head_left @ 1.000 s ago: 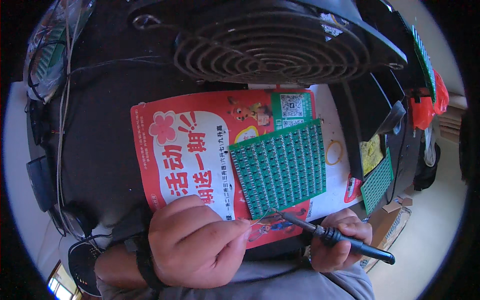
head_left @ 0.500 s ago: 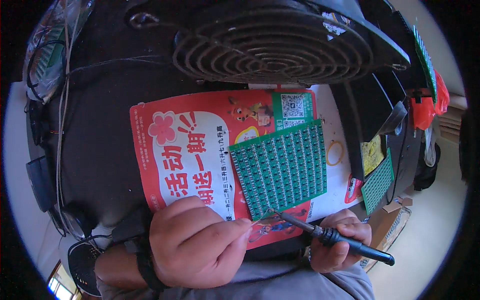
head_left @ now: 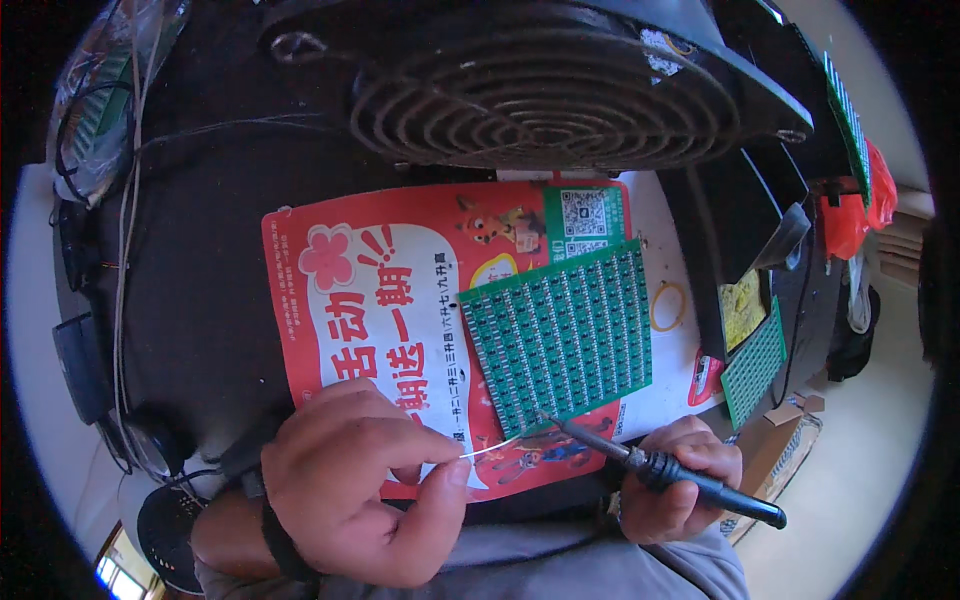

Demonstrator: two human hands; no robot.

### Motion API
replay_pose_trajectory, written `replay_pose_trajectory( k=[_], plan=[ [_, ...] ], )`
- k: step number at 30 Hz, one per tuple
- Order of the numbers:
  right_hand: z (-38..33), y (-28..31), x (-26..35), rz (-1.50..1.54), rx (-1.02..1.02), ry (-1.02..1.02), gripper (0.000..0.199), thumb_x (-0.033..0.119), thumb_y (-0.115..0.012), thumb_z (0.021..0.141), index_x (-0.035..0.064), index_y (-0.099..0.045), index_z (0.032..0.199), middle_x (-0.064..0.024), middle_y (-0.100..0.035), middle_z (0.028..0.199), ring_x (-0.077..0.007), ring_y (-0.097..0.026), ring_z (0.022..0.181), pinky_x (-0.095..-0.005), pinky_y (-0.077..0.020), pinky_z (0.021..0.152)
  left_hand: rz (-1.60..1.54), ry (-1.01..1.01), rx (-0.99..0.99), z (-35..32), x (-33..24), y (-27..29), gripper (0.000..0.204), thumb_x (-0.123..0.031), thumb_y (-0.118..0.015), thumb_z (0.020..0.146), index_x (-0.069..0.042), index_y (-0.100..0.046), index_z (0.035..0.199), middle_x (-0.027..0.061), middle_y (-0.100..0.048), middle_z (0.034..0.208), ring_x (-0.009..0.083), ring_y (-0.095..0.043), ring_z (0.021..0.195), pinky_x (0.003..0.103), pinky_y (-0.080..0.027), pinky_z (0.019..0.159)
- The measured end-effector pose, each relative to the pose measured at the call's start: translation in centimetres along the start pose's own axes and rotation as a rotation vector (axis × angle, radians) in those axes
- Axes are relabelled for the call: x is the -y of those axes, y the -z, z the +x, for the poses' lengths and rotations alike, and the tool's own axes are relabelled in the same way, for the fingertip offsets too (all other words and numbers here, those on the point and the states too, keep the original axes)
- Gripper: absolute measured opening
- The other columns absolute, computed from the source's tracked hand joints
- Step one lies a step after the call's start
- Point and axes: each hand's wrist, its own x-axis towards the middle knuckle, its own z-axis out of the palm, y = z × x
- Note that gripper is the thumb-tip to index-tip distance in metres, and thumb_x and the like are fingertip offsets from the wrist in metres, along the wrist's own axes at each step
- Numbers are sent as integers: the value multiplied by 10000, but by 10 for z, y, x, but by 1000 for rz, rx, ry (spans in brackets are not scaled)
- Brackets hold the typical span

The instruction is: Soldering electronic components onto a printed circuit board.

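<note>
Two hands: soldering iron [head_left: 660, 468] tip touching circuit board [head_left: 560, 335] lower edge, beyond right grip [head_left: 678, 478].

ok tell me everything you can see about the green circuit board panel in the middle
The green circuit board panel is a flat, roughly square sheet gridded into many small identical boards. It lies tilted on a red and white flyer, below a big black fan. The soldering iron in the right hand has its tip at the panel's lower edge.
</note>
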Motion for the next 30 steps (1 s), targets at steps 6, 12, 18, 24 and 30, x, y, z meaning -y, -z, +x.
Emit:
replay_pose_trajectory(
  k=[6, 12, 18, 24, 30],
  plan=[
    [0, 3, 1, -6, 34, -1, 367, 295, -651, 862, -35, -513, 945, -95, -524, 668, -170, -502, 522, -266, -386, 442, 39, 25, -24, -1, -3, 3, 117, 46, -629, 672, -43, -608, 745, 60, -571, 642, 154, -519, 540, 267, -397, 516],
    [-2, 2, -2, 60, -51, 52, 366, 287, -652, 858, -35, -506, 953, -98, -527, 656, -175, -507, 506, -266, -410, 442, 1, 131, -172, 0, -6, 23, 97, 7, -635, 744, -35, -595, 821, 70, -538, 767, 137, -495, 679, 235, -395, 580],
    [4, -3, 1, 15, -190, 80, 412, 397, -601, 887, 7, -470, 895, -79, -458, 622, -147, -438, 511, -241, -321, 420, -291, -34, -571, 3, 6, 61, 117, -61, -631, 864, 7, -566, 935, 64, -497, 876, 95, -410, 683, 187, -323, 566],
    [26, 3, 16, -45, -157, 152, 418, 394, -609, 887, 3, -480, 958, -51, -426, 687, -139, -396, 634, -266, -307, 534, 45, -33, -583, 10, 15, 54, 90, -65, -604, 897, 4, -593, 953, 55, -563, 802, 84, -482, 662, 224, -379, 554],
    [31, 6, 14, -128, -24, 274, 390, 393, -604, 892, 35, -491, 997, -53, -422, 699, -158, -399, 654, -282, -318, 570, 308, -68, -52, 13, 12, 5, 225, -126, -726, 760, -23, -574, 890, 103, -562, 848, 196, -546, 713, 308, -457, 654]
  ],
)
